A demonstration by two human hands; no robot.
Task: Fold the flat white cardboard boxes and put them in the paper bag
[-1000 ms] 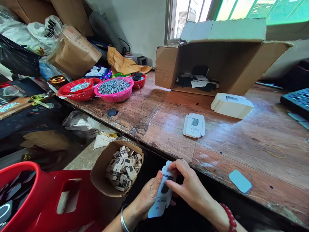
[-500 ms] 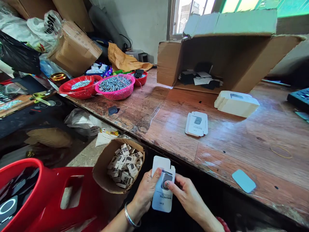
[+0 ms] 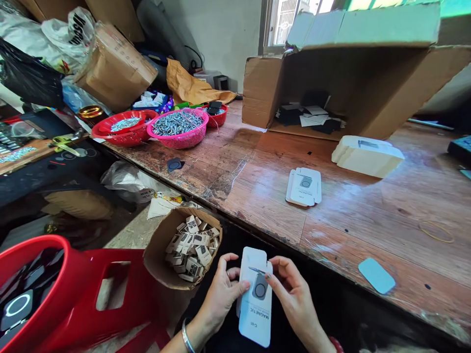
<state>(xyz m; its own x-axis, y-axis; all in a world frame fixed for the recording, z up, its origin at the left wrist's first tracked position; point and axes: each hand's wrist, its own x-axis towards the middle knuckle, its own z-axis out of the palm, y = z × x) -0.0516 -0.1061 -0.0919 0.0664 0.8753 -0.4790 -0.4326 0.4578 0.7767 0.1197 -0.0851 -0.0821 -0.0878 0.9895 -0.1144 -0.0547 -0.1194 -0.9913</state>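
A flat white printed carton [image 3: 255, 314] is held in front of my body, past the table's front edge. My left hand [image 3: 223, 292] grips its left side, the thumb lying on the printed face and the fingers curled at the edge. On the right side, my right hand [image 3: 293, 290] pinches the carton near its upper part, with the thumb on the face beside the printed picture. On the table lies a small pile of similar flat cartons [image 3: 304, 187], and behind it to the right is a thicker stack [image 3: 368, 156].
An open cardboard box [image 3: 262, 93] with black and white pieces stands at the back. Left are a pink basket [image 3: 178, 142] of metal parts, a box [image 3: 158, 264] of small cartons and a red stool [image 3: 83, 274]. A pale blue card [image 3: 377, 275] lies right.
The carton has shifted slightly right and down and looks wider, with a side panel showing at its left. My left fingers have spread more, and my right hand has risen a little along its edge.
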